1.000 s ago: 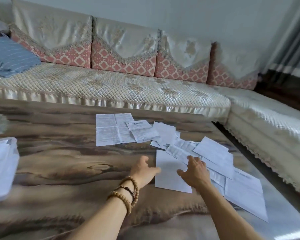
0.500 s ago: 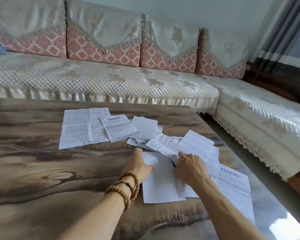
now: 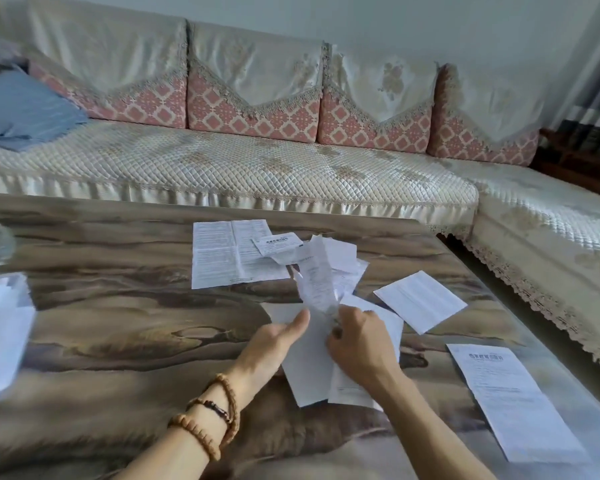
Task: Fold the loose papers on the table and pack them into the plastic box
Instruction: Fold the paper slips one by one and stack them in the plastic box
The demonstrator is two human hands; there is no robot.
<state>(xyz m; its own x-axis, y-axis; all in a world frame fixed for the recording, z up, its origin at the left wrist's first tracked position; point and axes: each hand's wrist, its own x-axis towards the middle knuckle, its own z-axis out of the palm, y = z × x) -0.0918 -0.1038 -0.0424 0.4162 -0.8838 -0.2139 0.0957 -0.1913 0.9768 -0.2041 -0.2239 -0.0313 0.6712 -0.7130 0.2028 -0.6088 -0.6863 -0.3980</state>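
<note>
The worktop point(image 3: 125, 327), with a wood-grain pattern, carries the loose papers point(image 3: 234, 252) scattered across its middle and right, while the plastic box point(image 3: 4, 327) sits at its far left edge, well apart from both hands and already holding white sheets. Near the middle of the worktop the right hand point(image 3: 361, 344) pinches the lower end of a narrow printed slip point(image 3: 317, 275) that stands up off the surface. Just beside that slip, the left hand point(image 3: 274, 344) lies with fingers relaxed and thumb extended toward it, resting on a blank sheet point(image 3: 307, 368) and gripping nothing.
</note>
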